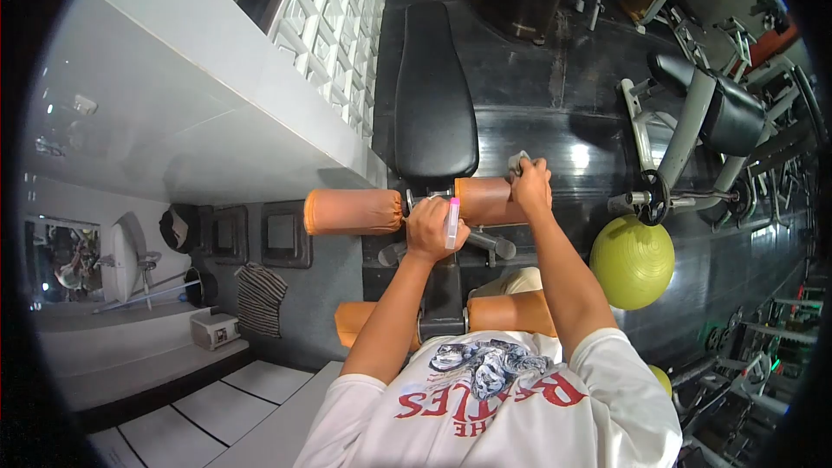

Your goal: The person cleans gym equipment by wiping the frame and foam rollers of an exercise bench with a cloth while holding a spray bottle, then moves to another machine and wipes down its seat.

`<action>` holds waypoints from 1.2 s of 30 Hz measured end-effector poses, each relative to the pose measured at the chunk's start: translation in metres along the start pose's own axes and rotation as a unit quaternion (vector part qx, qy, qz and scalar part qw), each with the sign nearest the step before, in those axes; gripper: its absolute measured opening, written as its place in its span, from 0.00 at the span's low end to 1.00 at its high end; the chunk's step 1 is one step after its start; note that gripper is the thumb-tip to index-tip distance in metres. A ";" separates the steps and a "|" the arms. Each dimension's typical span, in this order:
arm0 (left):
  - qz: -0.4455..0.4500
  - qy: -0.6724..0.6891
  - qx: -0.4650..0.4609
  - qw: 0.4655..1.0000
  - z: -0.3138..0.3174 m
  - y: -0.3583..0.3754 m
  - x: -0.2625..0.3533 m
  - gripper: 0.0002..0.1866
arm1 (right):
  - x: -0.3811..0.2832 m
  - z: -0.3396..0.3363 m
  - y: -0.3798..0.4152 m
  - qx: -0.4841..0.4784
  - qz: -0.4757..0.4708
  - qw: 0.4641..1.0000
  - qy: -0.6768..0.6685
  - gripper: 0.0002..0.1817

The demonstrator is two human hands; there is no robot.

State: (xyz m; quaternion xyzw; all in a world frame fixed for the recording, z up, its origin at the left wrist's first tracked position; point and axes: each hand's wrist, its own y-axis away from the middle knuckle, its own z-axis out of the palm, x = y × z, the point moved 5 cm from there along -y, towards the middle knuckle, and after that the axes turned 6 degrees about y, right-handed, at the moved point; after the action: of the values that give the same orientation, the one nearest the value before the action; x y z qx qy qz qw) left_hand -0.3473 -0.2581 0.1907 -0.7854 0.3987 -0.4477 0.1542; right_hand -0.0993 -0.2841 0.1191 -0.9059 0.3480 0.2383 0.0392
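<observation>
While leaning over a gym bench (pixel 433 95), a person works at its orange roller pads. At two o'clock from the shirt (pixel 494 399), the right hand (pixel 531 186) presses a grey cloth (pixel 518 160) against the right roller pad (pixel 485 200), fingers clenched around the cloth. At twelve o'clock, the left hand (pixel 431 230) grips a pink-capped spray bottle (pixel 451 224) between the two upper pads, fingers wrapped round its body. The left roller pad (pixel 353 211) lies at nine o'clock from that hand. The bottle looks light, stiff and smooth, best held round its middle; the cloth is soft and limp, best bunched in the palm. A green exercise ball (pixel 632 260) sits on the dark floor (pixel 555 78) at three o'clock.
</observation>
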 end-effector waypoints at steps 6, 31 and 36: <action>-0.001 0.005 0.000 1.000 -0.003 -0.002 0.001 0.11 | -0.042 0.061 0.045 -0.051 -0.259 0.964 0.035 0.24; -0.006 -0.043 -0.009 0.999 -0.001 0.003 0.002 0.12 | 0.057 0.009 0.068 0.045 -0.173 0.984 -0.007 0.25; 0.008 -0.037 0.016 0.999 0.002 0.002 0.004 0.11 | 0.059 0.005 0.064 0.118 -0.165 0.979 -0.012 0.18</action>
State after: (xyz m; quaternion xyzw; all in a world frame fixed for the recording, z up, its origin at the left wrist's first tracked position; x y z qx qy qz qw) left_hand -0.3459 -0.2628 0.1906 -0.7959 0.3912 -0.4233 0.1852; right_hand -0.1049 -0.3678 0.0941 -0.9369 0.2187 0.1969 0.1888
